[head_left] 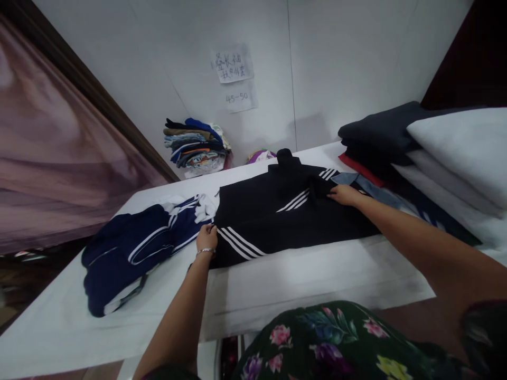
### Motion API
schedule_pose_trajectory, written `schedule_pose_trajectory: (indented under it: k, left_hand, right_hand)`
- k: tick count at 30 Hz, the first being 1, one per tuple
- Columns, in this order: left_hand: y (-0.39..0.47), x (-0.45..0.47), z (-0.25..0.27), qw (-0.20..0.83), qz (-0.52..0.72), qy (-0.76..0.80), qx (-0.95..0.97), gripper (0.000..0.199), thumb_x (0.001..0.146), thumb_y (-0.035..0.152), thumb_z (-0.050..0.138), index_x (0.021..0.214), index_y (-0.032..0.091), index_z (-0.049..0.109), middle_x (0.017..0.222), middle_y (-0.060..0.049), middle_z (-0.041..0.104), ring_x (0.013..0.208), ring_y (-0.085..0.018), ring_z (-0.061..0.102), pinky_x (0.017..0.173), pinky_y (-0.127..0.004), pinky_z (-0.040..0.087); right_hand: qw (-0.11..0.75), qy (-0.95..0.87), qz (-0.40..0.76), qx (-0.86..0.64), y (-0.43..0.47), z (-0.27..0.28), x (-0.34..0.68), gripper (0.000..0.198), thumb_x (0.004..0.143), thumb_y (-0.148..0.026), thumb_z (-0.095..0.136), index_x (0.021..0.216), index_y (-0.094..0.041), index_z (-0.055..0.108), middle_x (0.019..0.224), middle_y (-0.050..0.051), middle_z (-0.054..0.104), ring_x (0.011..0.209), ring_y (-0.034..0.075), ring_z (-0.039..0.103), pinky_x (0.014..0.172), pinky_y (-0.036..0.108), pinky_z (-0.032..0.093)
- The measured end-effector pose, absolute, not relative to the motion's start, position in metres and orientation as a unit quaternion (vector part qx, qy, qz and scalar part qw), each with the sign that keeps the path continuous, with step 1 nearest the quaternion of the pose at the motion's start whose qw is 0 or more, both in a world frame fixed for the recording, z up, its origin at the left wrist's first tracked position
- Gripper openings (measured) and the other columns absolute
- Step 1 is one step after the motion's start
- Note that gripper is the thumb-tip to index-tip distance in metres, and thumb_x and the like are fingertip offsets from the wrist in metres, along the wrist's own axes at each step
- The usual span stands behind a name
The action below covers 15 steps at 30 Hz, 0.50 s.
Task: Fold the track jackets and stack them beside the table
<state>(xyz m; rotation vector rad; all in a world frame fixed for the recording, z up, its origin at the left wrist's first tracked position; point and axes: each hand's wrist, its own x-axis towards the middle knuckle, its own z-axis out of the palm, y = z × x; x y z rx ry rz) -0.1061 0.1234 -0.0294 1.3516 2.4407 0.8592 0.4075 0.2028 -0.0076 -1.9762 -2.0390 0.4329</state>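
Observation:
A black jacket (253, 206) with white triple stripes lies spread across the white table, one sleeve laid over its body. At the jacket's left edge, my left hand (206, 238) is closed on the fabric, near the striped cuff end. My right hand (344, 195) pinches black cloth at the right side, beside the other set of stripes. Its fingertips are small and partly dark against the cloth. Just left of the jacket rests a navy garment (127, 248) with white piping, and a white cloth (205, 207) touches the jacket's edge.
A stack of folded clothes (196, 145) stands at the back left, against the wall. On the right are piled garments (380, 129), a white pile (463, 153) and some denim (368, 184). Handwritten paper sheets (233, 66) hang on the wall. A pink curtain (71, 132) borders the left.

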Motion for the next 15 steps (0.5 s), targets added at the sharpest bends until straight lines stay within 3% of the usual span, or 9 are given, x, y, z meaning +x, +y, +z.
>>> schedule_pose_trajectory:
  k: [5, 10, 15]
  left_hand:
    - [0.127, -0.108, -0.017, 0.025, 0.356, 0.801, 0.48, 0.03, 0.087, 0.037, 0.046, 0.106, 0.018, 0.058, 0.104, -0.007, 0.067, 0.097, -0.019, 0.061, 0.087, -0.028, 0.045]
    - [0.153, -0.105, -0.033, 0.104, 0.255, 0.835, 0.477, 0.024, 0.085, 0.032, 0.05, 0.1, 0.017, 0.061, 0.102, -0.012, 0.068, 0.097, -0.025, 0.062, 0.084, -0.034, 0.046]
    - [0.169, -0.111, -0.04, 0.121, 0.245, 0.833, 0.481, 0.02, 0.082, 0.033, 0.055, 0.09, 0.017, 0.064, 0.096, -0.012, 0.07, 0.094, -0.026, 0.064, 0.082, -0.036, 0.047]
  right_hand:
    - [0.3, -0.639, 0.063, -0.706, 0.23, -0.008, 0.424, 0.041, 0.092, -0.045, 0.034, 0.092, -0.018, 0.066, 0.091, 0.01, 0.068, 0.088, 0.024, 0.061, 0.077, 0.031, 0.045]
    - [0.163, -0.615, 0.115, -0.762, 0.239, -0.037, 0.439, 0.033, 0.085, -0.046, 0.051, 0.078, -0.017, 0.066, 0.085, 0.013, 0.067, 0.087, 0.028, 0.062, 0.076, 0.036, 0.045]
    - [0.179, -0.6, 0.149, -0.765, 0.239, -0.05, 0.443, 0.038, 0.085, -0.05, 0.049, 0.086, -0.017, 0.068, 0.092, 0.012, 0.068, 0.091, 0.027, 0.062, 0.079, 0.035, 0.046]
